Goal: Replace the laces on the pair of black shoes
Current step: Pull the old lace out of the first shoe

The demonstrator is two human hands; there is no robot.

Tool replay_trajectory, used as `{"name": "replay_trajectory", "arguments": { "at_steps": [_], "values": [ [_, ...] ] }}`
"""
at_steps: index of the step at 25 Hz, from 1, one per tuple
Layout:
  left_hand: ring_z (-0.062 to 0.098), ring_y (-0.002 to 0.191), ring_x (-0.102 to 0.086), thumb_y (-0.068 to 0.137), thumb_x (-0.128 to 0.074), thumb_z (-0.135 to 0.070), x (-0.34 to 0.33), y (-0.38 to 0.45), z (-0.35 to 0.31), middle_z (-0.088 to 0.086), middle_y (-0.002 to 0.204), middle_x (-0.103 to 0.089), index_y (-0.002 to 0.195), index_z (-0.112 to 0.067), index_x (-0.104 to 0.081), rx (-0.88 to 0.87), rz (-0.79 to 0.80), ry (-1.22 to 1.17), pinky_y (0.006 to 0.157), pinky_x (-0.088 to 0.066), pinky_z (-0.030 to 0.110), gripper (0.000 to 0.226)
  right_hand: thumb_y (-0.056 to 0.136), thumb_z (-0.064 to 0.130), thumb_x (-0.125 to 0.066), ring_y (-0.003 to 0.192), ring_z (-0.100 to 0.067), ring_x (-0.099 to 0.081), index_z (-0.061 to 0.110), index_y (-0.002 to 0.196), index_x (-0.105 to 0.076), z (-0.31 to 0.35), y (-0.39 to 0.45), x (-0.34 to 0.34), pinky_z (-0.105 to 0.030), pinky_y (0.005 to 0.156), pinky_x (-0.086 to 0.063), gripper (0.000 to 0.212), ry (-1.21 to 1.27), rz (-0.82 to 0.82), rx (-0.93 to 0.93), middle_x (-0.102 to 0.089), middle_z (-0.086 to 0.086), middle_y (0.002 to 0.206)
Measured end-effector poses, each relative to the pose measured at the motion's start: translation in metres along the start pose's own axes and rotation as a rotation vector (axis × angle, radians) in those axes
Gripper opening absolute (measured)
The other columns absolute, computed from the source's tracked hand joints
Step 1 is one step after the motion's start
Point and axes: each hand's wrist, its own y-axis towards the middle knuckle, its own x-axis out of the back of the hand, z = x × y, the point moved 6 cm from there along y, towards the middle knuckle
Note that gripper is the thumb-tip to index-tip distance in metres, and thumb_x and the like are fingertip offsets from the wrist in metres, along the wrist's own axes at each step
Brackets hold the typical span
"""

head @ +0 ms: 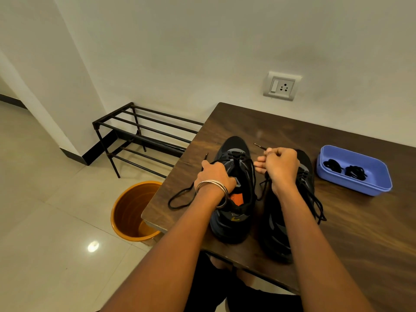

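Two black shoes stand side by side on a dark wooden table (351, 233), toes pointing away from me. The left shoe (234, 212) has an orange insole label and a loosened black lace (180, 197) that loops out to its left. My left hand (213, 176), with bangles on the wrist, holds one end of that lace at the shoe's left side. My right hand (280, 167) pinches the other end, its tip sticking up and left. My right arm hides most of the right shoe (306, 176), whose lace hangs over its right side.
A blue plastic tray (380, 188) at the right of the table holds two coiled black laces (355, 172). An orange bucket (130, 212) stands on the tiled floor by the table's left corner. A black metal shoe rack (144, 134) stands against the wall behind it.
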Motion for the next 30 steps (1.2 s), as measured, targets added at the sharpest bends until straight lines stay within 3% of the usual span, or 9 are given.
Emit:
{"name": "replay_trajectory", "arguments": {
  "at_steps": [3,5,7,11,15,19,26,30],
  "values": [
    [0.027,0.094,-0.062,0.08,-0.06,-0.049,0.019,-0.001,0.0,0.005,0.102,-0.065,0.105,-0.02,-0.069,-0.072,-0.114,-0.166,0.082,-0.052,0.035,0.04,0.099,0.021,-0.052,0.099,-0.033,-0.06,-0.001,0.092,-0.061,0.013,0.001,-0.003,-0.037,0.075,-0.044,0.025,-0.462,-0.033,0.173,-0.062,-0.014,0.094],
    [0.02,0.08,-0.064,0.088,-0.058,-0.033,0.038,-0.005,-0.009,0.001,0.085,-0.069,0.1,-0.022,-0.074,-0.15,-0.297,-0.355,0.076,-0.052,0.03,0.023,0.098,0.021,-0.053,0.114,-0.034,-0.053,0.001,0.11,-0.063,0.029,-0.004,-0.007,-0.04,0.087,-0.044,0.025,-0.646,-0.035,0.351,-0.06,-0.017,0.114],
    [0.02,0.085,-0.066,0.092,-0.057,-0.023,0.044,-0.002,-0.021,0.002,0.093,-0.072,0.107,-0.024,-0.073,-0.259,-0.387,-0.394,0.081,-0.054,0.032,0.021,0.095,0.019,-0.059,0.105,-0.029,-0.06,0.005,0.101,-0.071,0.037,-0.008,-0.014,-0.037,0.086,-0.049,0.02,-0.618,0.083,0.458,-0.067,-0.014,0.106],
    [0.022,0.104,-0.063,0.093,-0.061,-0.025,0.025,0.024,-0.039,0.003,0.113,-0.069,0.112,-0.026,-0.072,-0.335,-0.208,-0.12,0.089,-0.049,0.032,0.022,0.085,0.03,-0.069,0.091,-0.027,-0.064,0.007,0.101,-0.068,0.009,-0.017,-0.036,-0.029,0.067,-0.046,0.028,-0.786,0.473,0.254,-0.066,-0.012,0.098],
    [0.026,0.107,-0.061,0.093,-0.061,-0.027,0.022,0.029,-0.043,0.008,0.116,-0.066,0.11,-0.022,-0.073,-0.319,-0.24,0.037,0.091,-0.049,0.037,0.021,0.084,0.038,-0.067,0.084,-0.032,-0.061,0.007,0.09,-0.064,0.01,-0.012,-0.031,-0.032,0.065,-0.044,0.032,-0.851,0.385,0.301,-0.063,-0.012,0.089],
    [0.029,0.106,-0.061,0.093,-0.062,-0.027,0.018,0.029,-0.044,0.009,0.118,-0.064,0.113,-0.023,-0.071,-0.303,-0.235,0.063,0.089,-0.05,0.039,0.023,0.088,0.029,-0.065,0.071,-0.03,-0.053,0.01,0.062,-0.05,0.011,-0.011,-0.017,-0.027,0.054,-0.035,0.035,-0.783,0.35,0.288,-0.052,-0.007,0.071],
    [0.031,0.098,-0.063,0.094,-0.058,-0.029,0.014,0.02,-0.049,0.011,0.109,-0.063,0.108,-0.015,-0.068,-0.336,-0.364,0.194,0.077,-0.051,0.036,0.022,0.092,0.027,-0.058,0.078,-0.031,-0.05,0.009,0.082,-0.045,0.007,-0.021,-0.032,-0.034,0.065,-0.038,0.024,-0.976,0.407,0.402,-0.052,-0.012,0.087],
    [0.03,0.091,-0.064,0.095,-0.051,-0.028,0.014,0.023,-0.048,0.007,0.101,-0.065,0.102,-0.015,-0.068,-0.36,-0.415,0.14,0.076,-0.049,0.037,0.022,0.094,0.024,-0.054,0.098,-0.04,-0.057,0.004,0.104,-0.053,-0.005,-0.022,-0.034,-0.038,0.072,-0.042,0.022,-1.058,0.444,0.425,-0.056,-0.021,0.11]
  ]
}}
